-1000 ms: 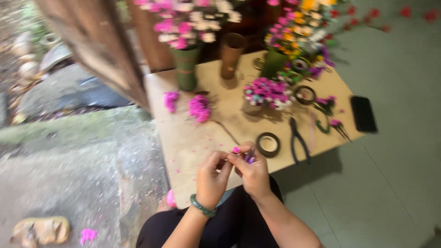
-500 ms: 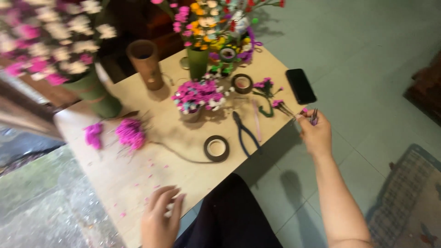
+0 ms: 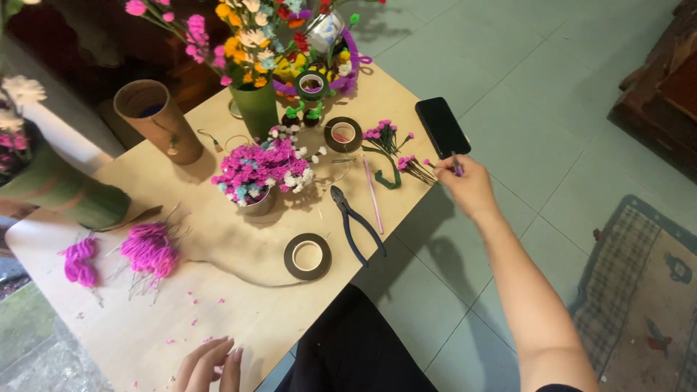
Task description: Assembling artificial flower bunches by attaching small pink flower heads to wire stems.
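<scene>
Reaching out to about 2 o'clock, the right hand (image 3: 470, 190) pinches a small pink-budded sprig (image 3: 444, 165) between thumb and fingertips at the far right edge of the surface (image 3: 239, 319), just beside the black phone (image 3: 442, 127) and a short way from the loose sprigs (image 3: 396, 149) that lie there. The placement suggests a laying-out zone: finished stems are gathered at one edge, well apart from the raw stock. The left hand (image 3: 209, 365) rests at 7 o'clock on the near edge, fingers spread flat and holding nothing, apparently steadying the body while the other arm stretches. Tools sit centrally within reach of either hand: pliers (image 3: 356, 223) at the middle, a roll of dark tape (image 3: 308, 256) just beside them toward 7 o'clock, a second roll (image 3: 343, 134) farther back. Magenta tufts (image 3: 149, 249) lie at 9 o'clock as unworked material; a small pot of pink and white blossoms (image 3: 261, 170) and a green vase (image 3: 255, 107) stand behind, upright and clear of the working strip.

Compared with half a second earlier, the right hand remains at the same edge, now nearer the phone, and the left hand has hardly shifted. One second earlier, both hands were together at the near edge, working one sprig.
</scene>
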